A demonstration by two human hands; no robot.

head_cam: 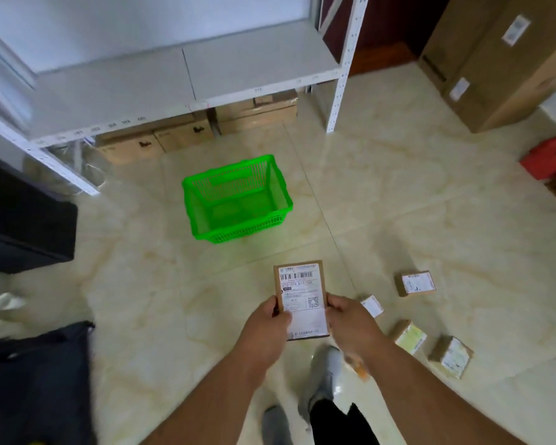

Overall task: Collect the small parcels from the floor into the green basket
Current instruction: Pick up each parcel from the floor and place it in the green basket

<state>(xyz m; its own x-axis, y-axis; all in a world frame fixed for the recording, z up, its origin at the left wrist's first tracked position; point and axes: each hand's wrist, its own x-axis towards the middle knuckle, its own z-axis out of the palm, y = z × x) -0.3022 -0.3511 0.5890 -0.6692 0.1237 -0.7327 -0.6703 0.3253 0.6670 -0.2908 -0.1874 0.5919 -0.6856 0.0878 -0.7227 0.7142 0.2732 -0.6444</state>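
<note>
My left hand (267, 329) and right hand (350, 322) grip a flat brown cardboard parcel (300, 297) by its edges.
Green plastic mesh basket (238, 200) sits ahead on the floor, holding nothing.

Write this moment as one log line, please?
hands: left hand and right hand hold labelled parcel | green basket: on floor, looks empty | floor: four small parcels to the right
</note>
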